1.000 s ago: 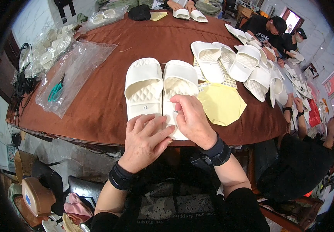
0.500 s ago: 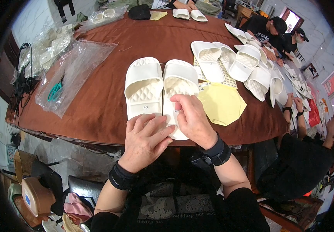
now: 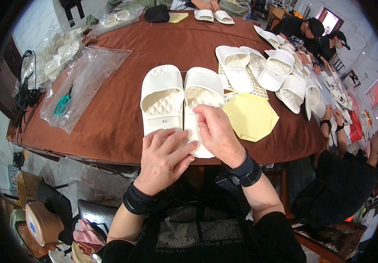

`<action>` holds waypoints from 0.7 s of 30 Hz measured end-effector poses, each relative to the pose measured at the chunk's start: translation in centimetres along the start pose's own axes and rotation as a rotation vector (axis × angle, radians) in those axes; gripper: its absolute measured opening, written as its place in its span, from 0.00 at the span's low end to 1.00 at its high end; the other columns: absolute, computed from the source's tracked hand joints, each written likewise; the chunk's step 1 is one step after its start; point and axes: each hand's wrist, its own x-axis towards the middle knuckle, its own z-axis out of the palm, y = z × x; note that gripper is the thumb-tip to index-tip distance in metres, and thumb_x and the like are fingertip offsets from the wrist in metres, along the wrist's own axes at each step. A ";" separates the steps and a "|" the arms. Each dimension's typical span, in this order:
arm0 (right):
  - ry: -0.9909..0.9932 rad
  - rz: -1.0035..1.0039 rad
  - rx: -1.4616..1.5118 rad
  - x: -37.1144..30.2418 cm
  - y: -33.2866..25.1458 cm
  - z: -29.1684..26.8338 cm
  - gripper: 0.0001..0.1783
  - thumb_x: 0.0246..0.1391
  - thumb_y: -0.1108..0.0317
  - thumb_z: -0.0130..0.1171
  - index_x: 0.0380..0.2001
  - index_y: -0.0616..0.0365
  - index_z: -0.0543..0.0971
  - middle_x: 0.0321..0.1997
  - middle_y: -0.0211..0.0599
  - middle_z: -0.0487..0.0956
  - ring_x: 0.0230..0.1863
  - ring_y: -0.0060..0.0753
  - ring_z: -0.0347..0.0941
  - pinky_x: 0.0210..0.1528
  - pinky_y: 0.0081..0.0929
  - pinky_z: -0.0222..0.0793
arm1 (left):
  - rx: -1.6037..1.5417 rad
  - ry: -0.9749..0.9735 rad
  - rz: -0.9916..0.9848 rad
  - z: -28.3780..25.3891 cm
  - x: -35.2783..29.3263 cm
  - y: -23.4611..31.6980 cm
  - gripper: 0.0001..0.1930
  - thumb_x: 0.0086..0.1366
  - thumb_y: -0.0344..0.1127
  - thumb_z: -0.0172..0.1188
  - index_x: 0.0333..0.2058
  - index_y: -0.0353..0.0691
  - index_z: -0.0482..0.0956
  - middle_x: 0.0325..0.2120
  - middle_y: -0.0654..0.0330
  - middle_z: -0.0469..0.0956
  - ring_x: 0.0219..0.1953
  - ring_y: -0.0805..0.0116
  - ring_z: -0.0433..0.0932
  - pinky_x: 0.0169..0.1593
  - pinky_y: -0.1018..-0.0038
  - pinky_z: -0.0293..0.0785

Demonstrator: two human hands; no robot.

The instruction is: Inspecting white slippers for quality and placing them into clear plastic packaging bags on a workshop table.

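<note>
Two white slide slippers lie side by side before me, toes pointing away: a left slipper [image 3: 162, 94] with a small size sticker [image 3: 164, 121] on its insole, and a right slipper [image 3: 204, 83]. My left hand [image 3: 166, 160] rests across their heel ends, fingers stretched and spread, its fingertips on the right slipper. Over the right slipper's insole, my right hand [image 3: 218, 136] has thumb and curled index finger pinched together. Whatever is between them is hidden. A yellow backing sheet [image 3: 251, 117] lies by my right hand, next to a printed sticker sheet [image 3: 259, 90] partly under other slippers.
More white slippers [image 3: 276, 70] are heaped at the right. Teal scissors [image 3: 62, 104] lie on a clear plastic bag [image 3: 86, 83] at the left, near bagged slippers [image 3: 57, 57]. A black cap [image 3: 157, 14] sits at the far edge. Co-workers [image 3: 300, 33] sit around the brown-covered table [image 3: 110, 140].
My right hand has shifted slightly up and left over the right slipper. The small sticker seen under its fingers before is now out of sight. My left hand stays put.
</note>
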 end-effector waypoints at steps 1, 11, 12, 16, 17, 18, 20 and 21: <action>-0.002 -0.013 -0.012 0.1 0.0 0.0 0.15 0.50 0.81 0.51 0.43 0.61 0.72 0.34 0.44 0.74 0.38 0.51 0.70 0.42 0.44 0.64 | 0.001 0.002 0.001 0.0 0.0 0.0 0.21 0.47 0.35 0.70 0.44 0.54 0.83 0.49 0.67 0.78 0.51 0.59 0.73 0.53 0.61 0.63; 0.006 0.022 0.062 -0.3 0.4 0.2 0.14 0.52 0.82 0.49 0.43 0.62 0.73 0.34 0.46 0.75 0.38 0.52 0.71 0.43 0.43 0.66 | 0.009 -0.007 -0.004 -0.1 0.1 0.1 0.21 0.48 0.36 0.70 0.44 0.55 0.83 0.49 0.67 0.78 0.51 0.60 0.73 0.53 0.61 0.63; 0.033 0.077 0.158 -0.3 0.3 0.1 0.14 0.54 0.81 0.49 0.44 0.62 0.73 0.33 0.45 0.74 0.37 0.49 0.71 0.42 0.40 0.67 | 0.009 -0.007 -0.008 -0.1 0.1 0.1 0.20 0.48 0.36 0.70 0.44 0.55 0.83 0.49 0.67 0.78 0.51 0.60 0.73 0.53 0.61 0.63; -0.025 0.327 0.407 -0.4 -0.2 -1.7 0.13 0.58 0.79 0.50 0.46 0.62 0.73 0.33 0.42 0.73 0.35 0.38 0.72 0.41 0.30 0.69 | 0.004 -0.023 -0.011 -0.2 0.2 0.1 0.20 0.48 0.36 0.70 0.44 0.55 0.83 0.49 0.67 0.78 0.51 0.60 0.73 0.53 0.61 0.63; -0.025 0.329 0.405 -0.4 -0.2 -2.4 0.13 0.58 0.79 0.50 0.46 0.62 0.73 0.33 0.42 0.73 0.35 0.38 0.72 0.41 0.30 0.69 | 0.002 -0.023 -0.010 -0.2 0.2 0.1 0.20 0.48 0.36 0.70 0.44 0.55 0.83 0.49 0.67 0.78 0.51 0.60 0.73 0.53 0.61 0.63; -0.065 0.300 0.372 -0.3 -0.2 -3.1 0.13 0.57 0.80 0.50 0.47 0.61 0.73 0.32 0.41 0.73 0.34 0.36 0.71 0.40 0.29 0.69 | 0.007 -0.015 -0.007 -0.1 0.2 0.1 0.20 0.48 0.36 0.70 0.44 0.55 0.83 0.48 0.67 0.78 0.51 0.60 0.73 0.53 0.61 0.63; -0.153 0.272 0.316 0.0 -0.1 -4.4 0.14 0.57 0.79 0.49 0.47 0.61 0.73 0.33 0.42 0.74 0.35 0.38 0.72 0.41 0.30 0.69 | 0.016 -0.012 -0.001 -0.1 0.1 0.1 0.21 0.48 0.35 0.70 0.44 0.55 0.82 0.48 0.66 0.78 0.50 0.60 0.73 0.53 0.61 0.63; -0.157 0.289 0.312 0.1 0.0 -4.8 0.14 0.57 0.79 0.49 0.47 0.61 0.73 0.33 0.42 0.74 0.35 0.38 0.72 0.41 0.30 0.69 | 0.010 -0.013 0.004 0.0 0.1 0.1 0.21 0.48 0.35 0.70 0.44 0.55 0.82 0.48 0.66 0.78 0.50 0.60 0.73 0.53 0.61 0.63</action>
